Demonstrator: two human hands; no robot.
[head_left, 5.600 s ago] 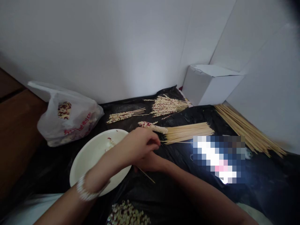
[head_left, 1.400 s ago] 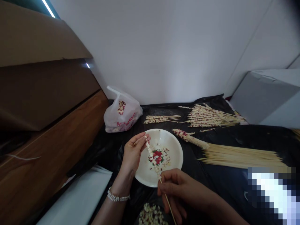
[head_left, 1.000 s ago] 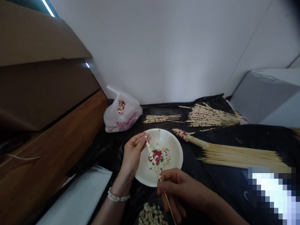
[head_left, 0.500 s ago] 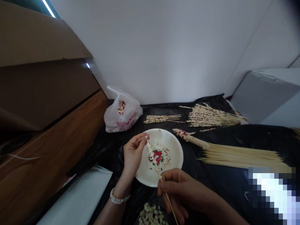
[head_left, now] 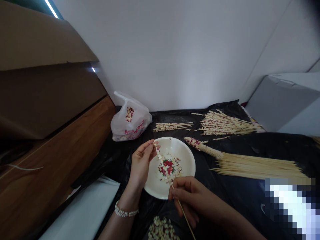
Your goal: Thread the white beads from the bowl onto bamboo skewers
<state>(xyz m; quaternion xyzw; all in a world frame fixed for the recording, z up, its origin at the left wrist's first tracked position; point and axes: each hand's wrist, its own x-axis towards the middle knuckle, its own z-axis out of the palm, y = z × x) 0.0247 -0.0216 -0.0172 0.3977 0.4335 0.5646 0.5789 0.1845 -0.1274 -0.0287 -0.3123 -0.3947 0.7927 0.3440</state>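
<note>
Slanting over the bowl [head_left: 188,156] is a thin wooden skewer [head_left: 184,213] strung with pale and dark red corn kernels [head_left: 160,156]. My right hand [head_left: 187,196] is closed around the skewer just below the lowest kernels, its bare end sticking out toward me. At the upper tip, my left hand [head_left: 141,163] pinches with thumb and forefinger beside a pale corn kernel [head_left: 155,144]; the fingertips partly hide it. Loose kernels [head_left: 177,165] lie in the white bowl, around its printed red flowers.
Behind the bowl are a plastic bag [head_left: 132,121] with kernels, a small bundle of filled skewers [head_left: 166,126] and a larger pile [head_left: 220,123]. To the right lie a partly stripped corn cob [head_left: 202,146] and bare skewers [head_left: 260,165]. More kernels [head_left: 162,230] sit near me.
My left hand has shifted slightly left and up at the skewer's tip. The right hand has risen a little, keeping its hold, and the skewer's lower end has swung right.
</note>
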